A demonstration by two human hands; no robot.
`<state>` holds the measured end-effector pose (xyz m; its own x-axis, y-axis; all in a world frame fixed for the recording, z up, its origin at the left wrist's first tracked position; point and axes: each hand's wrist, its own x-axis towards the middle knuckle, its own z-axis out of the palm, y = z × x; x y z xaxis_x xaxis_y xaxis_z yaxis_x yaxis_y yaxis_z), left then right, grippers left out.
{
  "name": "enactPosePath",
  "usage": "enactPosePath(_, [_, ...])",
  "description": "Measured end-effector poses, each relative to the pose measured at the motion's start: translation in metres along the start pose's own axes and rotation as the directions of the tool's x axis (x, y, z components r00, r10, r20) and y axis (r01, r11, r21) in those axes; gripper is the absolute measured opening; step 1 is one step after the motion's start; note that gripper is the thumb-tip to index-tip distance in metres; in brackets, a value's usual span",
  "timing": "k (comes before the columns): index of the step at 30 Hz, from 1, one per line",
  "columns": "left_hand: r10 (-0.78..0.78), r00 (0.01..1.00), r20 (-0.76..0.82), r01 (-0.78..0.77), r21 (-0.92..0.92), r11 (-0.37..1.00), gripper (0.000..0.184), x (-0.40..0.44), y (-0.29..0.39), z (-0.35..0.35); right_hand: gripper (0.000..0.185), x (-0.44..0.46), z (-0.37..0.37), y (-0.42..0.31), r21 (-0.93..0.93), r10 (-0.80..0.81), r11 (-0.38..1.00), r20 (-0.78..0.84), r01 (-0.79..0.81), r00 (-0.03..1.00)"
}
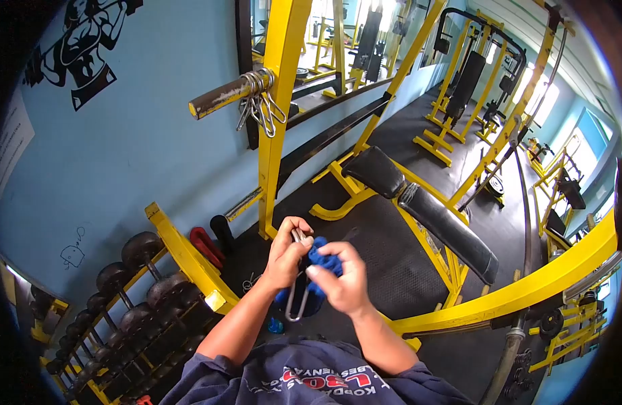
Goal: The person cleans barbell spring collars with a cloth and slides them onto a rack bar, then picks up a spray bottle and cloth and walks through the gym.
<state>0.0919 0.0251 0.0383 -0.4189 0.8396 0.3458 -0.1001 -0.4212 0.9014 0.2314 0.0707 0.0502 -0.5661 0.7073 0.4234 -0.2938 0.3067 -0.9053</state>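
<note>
Pinching metal loop [305, 295] with left fingers [293, 223], blue cloth [329, 262] with right fingers [345, 252], clear of bench edge [446, 237].

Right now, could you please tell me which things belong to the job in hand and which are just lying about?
Seemingly in use:
- metal loop, in the left hand
- blue cloth, in the right hand

Just nearby:
- spring clips
- dumbbells
- black bench

Dumbbells [123, 297] are racked on the person's [311, 368] left, bench [449, 233] off right, clips [264, 111] on the peg [220, 98] ahead, cloth [324, 261] in the right hand [346, 283].
</note>
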Motion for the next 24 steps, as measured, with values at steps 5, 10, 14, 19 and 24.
enactPosePath(5, [-0.043,0.984,0.172,-0.014,0.32,0.947,0.044,0.0,0.011,-0.001,0.03,0.0,0.007,0.02,0.092,0.028,0.995,0.027,-0.031,0.999])
enactPosePath(10, [-0.115,0.932,0.343,-0.12,0.595,0.795,0.147,-0.014,0.045,-0.007,0.033,0.006,0.003,0.009,0.223,-0.006,0.974,-0.159,0.042,0.987])
enactPosePath(14, [-0.412,0.879,0.239,0.218,0.568,0.794,0.094,-0.03,0.033,-0.004,0.033,0.01,-0.009,0.008,0.411,0.102,0.911,-0.152,-0.031,0.983])
enactPosePath(19, [-0.429,0.892,0.146,0.211,0.704,0.679,0.089,-0.025,0.039,-0.008,0.038,-0.014,-0.028,0.011,0.551,0.069,0.828,0.078,-0.101,0.995])
enactPosePath(24, [-0.513,0.85,0.119,0.236,0.785,0.572,0.086,-0.021,0.05,-0.002,0.022,-0.012,-0.025,0.019,-0.168,-0.211,0.965,-0.037,0.202,0.977])
